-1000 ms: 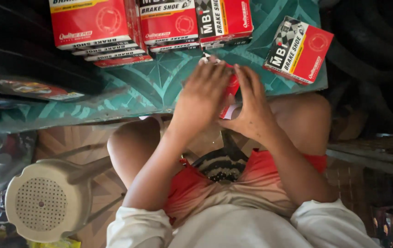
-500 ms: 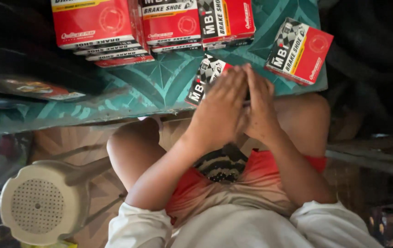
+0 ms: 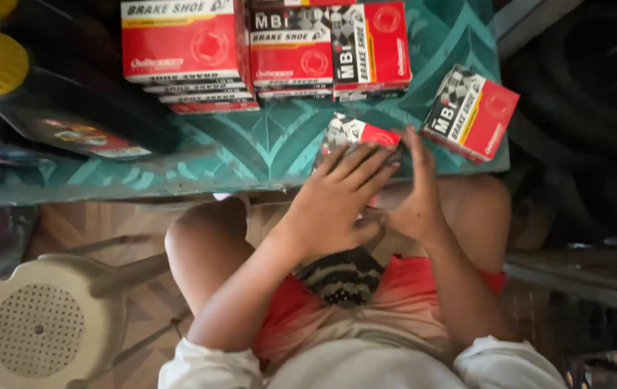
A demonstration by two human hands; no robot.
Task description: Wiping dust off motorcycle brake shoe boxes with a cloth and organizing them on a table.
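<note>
I find both hands closed on 1 small red carton (image 3: 357, 134) at the teal bench (image 3: 265, 148) edge, left hand (image 3: 334, 205) flat over it, right hand (image 3: 413, 202) bracing its side: seemingly light, crushable cardboard, best gripped across opposite faces.

A: What are the hands on?

B: Both clasp 1 small red box (image 3: 357, 134) at the edge of the teal patterned table (image 3: 265, 148); the left hand (image 3: 337, 202) lies flat over it, the right hand (image 3: 413, 194) presses its side.

A: And around it?

B: A loose red box (image 3: 471, 113) just right, stacked red boxes (image 3: 265, 54) behind, a cream plastic stool (image 3: 42, 324) lower left.
</note>
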